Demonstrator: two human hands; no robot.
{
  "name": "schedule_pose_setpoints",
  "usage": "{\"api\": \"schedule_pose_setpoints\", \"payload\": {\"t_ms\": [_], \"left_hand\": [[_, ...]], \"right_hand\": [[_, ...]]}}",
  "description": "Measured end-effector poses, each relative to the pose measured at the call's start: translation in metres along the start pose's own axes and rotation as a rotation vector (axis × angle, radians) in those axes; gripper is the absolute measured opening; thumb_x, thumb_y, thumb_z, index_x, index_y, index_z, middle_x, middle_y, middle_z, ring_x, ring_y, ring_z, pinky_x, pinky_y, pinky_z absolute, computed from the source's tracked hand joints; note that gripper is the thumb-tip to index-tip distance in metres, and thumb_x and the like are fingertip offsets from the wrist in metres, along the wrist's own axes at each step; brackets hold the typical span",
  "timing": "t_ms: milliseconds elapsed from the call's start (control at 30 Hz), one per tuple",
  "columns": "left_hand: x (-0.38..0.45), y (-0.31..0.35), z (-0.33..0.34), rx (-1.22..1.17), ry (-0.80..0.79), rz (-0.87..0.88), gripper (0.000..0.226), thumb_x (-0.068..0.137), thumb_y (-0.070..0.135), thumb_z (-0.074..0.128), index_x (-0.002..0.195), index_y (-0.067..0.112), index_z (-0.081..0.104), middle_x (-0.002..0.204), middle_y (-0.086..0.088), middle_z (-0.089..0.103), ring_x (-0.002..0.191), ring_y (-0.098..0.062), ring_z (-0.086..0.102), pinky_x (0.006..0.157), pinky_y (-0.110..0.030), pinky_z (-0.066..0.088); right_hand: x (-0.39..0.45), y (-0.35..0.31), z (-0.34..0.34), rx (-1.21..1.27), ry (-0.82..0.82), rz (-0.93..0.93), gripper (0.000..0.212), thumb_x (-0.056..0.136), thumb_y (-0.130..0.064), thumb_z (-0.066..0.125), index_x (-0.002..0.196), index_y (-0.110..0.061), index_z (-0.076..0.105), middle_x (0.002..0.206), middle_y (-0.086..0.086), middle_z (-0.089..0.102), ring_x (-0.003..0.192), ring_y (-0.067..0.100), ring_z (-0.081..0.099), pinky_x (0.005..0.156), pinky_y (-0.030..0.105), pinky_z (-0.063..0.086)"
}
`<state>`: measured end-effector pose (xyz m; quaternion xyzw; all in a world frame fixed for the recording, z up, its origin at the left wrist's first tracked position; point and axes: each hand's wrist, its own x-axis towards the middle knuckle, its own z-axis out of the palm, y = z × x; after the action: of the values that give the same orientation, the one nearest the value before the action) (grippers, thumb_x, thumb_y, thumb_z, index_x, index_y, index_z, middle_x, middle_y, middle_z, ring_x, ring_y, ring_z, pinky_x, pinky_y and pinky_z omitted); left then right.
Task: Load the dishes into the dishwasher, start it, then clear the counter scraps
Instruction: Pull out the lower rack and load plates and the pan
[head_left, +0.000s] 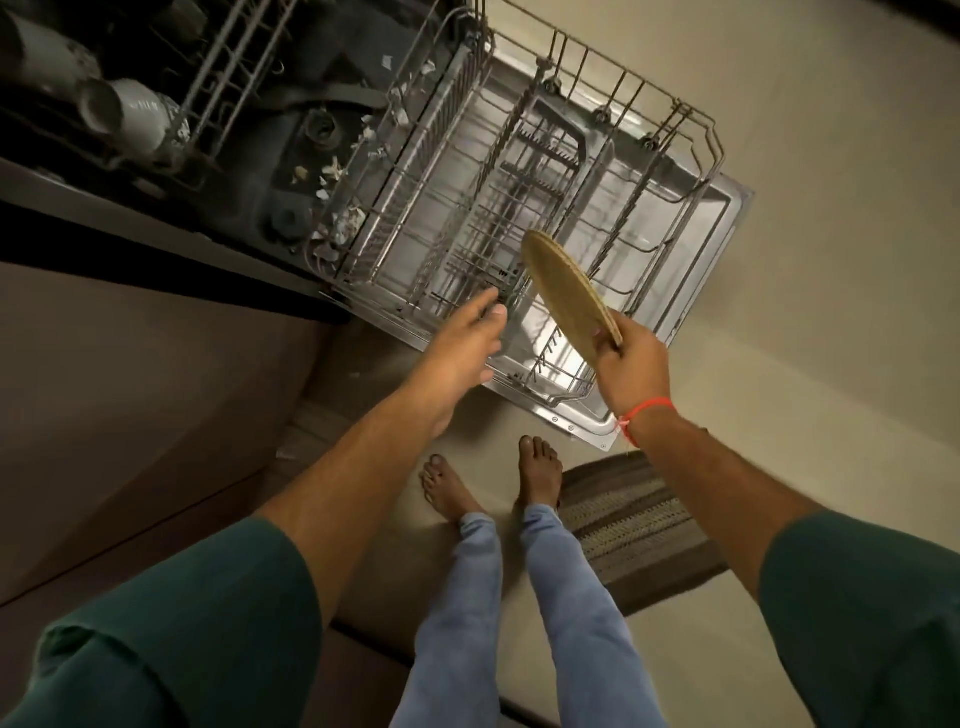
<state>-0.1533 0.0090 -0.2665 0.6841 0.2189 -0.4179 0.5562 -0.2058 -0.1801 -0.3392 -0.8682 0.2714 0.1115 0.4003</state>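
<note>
The dishwasher's lower wire rack (691, 156) is pulled out over the open door (727, 218) and holds no dishes. My right hand (631, 364) grips a tan round plate (566, 291) by its near edge, tilted on edge above the rack's near right part. My left hand (470, 340) reaches toward the rack's near left corner, fingers apart, holding nothing. Inside the dishwasher, the upper rack (228, 67) carries white cups (127, 117). Pale scraps (332, 171) lie on the dark tub floor.
A dark counter edge (156, 249) runs along the left above brown cabinet fronts (130, 415). My bare feet (540, 467) stand on the beige floor just before the door. A striped brown mat (634, 525) lies to the right of them.
</note>
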Motion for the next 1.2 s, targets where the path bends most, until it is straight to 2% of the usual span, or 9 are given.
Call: {"api": "schedule_pose_setpoints", "payload": {"t_ms": [67, 100, 167, 300, 433, 800, 1033, 1100, 1200], "left_hand": [[0.004, -0.005, 0.001, -0.008, -0.012, -0.017, 0.046, 0.108, 0.035, 0.043, 0.154, 0.036, 0.037, 0.156, 0.002, 0.043, 0.132, -0.017, 0.052, 0.104, -0.036, 0.045], [0.006, -0.008, 0.000, -0.012, -0.021, -0.024, 0.046, 0.108, 0.034, 0.043, 0.154, 0.035, 0.038, 0.156, 0.001, 0.043, 0.132, -0.017, 0.052, 0.103, -0.036, 0.045], [0.010, -0.012, -0.001, -0.011, -0.031, -0.037, 0.044, 0.109, 0.033, 0.043, 0.153, 0.034, 0.039, 0.156, 0.001, 0.043, 0.133, -0.017, 0.052, 0.104, -0.037, 0.045], [0.020, -0.019, -0.009, -0.019, -0.021, -0.062, 0.042, 0.109, 0.032, 0.042, 0.151, 0.035, 0.042, 0.153, 0.002, 0.047, 0.132, -0.016, 0.053, 0.107, -0.039, 0.045], [0.028, -0.025, -0.015, -0.006, -0.011, -0.066, 0.042, 0.108, 0.033, 0.043, 0.150, 0.036, 0.044, 0.152, 0.004, 0.049, 0.129, -0.014, 0.054, 0.104, -0.038, 0.046], [0.037, -0.039, -0.021, 0.003, -0.006, -0.102, 0.046, 0.107, 0.037, 0.046, 0.153, 0.032, 0.040, 0.152, 0.004, 0.046, 0.130, -0.015, 0.053, 0.101, -0.035, 0.045], [0.040, -0.037, -0.022, -0.017, 0.004, -0.096, 0.044, 0.106, 0.039, 0.048, 0.149, 0.033, 0.043, 0.142, 0.009, 0.051, 0.128, -0.013, 0.054, 0.106, -0.040, 0.046], [0.040, -0.035, -0.020, -0.021, 0.006, -0.090, 0.044, 0.106, 0.039, 0.048, 0.149, 0.033, 0.044, 0.134, 0.012, 0.052, 0.126, -0.012, 0.055, 0.107, -0.040, 0.046], [0.038, -0.034, -0.018, -0.028, 0.021, -0.089, 0.044, 0.104, 0.039, 0.051, 0.148, 0.035, 0.045, 0.133, 0.011, 0.054, 0.124, -0.011, 0.056, 0.107, -0.041, 0.047]], "right_hand": [[0.007, 0.006, 0.003, -0.036, -0.035, 0.019, 0.037, 0.098, -0.002, 0.048, 0.125, -0.013, 0.070, 0.096, 0.011, 0.070, 0.083, 0.027, 0.063, 0.063, 0.014, 0.042], [0.010, 0.010, 0.005, -0.066, -0.064, 0.010, 0.039, 0.097, -0.001, 0.049, 0.128, -0.014, 0.069, 0.098, 0.012, 0.071, 0.083, 0.025, 0.063, 0.065, 0.013, 0.043], [0.015, 0.015, 0.007, -0.131, -0.129, -0.050, 0.042, 0.097, 0.000, 0.051, 0.131, -0.017, 0.067, 0.103, 0.014, 0.073, 0.084, 0.022, 0.061, 0.076, 0.020, 0.045], [0.026, 0.017, 0.016, -0.265, -0.233, -0.181, 0.047, 0.095, 0.001, 0.053, 0.133, -0.023, 0.066, 0.099, 0.010, 0.075, 0.082, 0.026, 0.064, 0.081, 0.034, 0.054], [0.039, 0.017, 0.028, -0.385, -0.302, -0.248, 0.048, 0.093, 0.001, 0.054, 0.132, -0.025, 0.066, 0.098, 0.010, 0.076, 0.082, 0.029, 0.066, 0.080, 0.035, 0.053], [0.055, 0.006, 0.063, -0.628, -0.421, -0.262, 0.052, 0.096, -0.010, 0.052, 0.145, -0.027, 0.049, 0.114, 0.011, 0.070, 0.102, 0.033, 0.064, 0.081, 0.040, 0.053], [0.051, 0.024, 0.065, -0.601, -0.468, -0.198, 0.062, 0.091, -0.008, 0.053, 0.149, -0.026, 0.042, 0.125, 0.013, 0.065, 0.106, 0.034, 0.063, 0.086, 0.039, 0.053], [0.047, 0.029, 0.065, -0.583, -0.478, -0.162, 0.061, 0.093, -0.012, 0.053, 0.150, -0.024, 0.038, 0.129, 0.016, 0.063, 0.108, 0.035, 0.062, 0.090, 0.041, 0.053], [0.041, 0.032, 0.062, -0.587, -0.488, -0.106, 0.066, 0.094, -0.022, 0.058, 0.155, -0.021, 0.031, 0.137, 0.017, 0.056, 0.117, 0.036, 0.058, 0.096, 0.042, 0.051]]}}
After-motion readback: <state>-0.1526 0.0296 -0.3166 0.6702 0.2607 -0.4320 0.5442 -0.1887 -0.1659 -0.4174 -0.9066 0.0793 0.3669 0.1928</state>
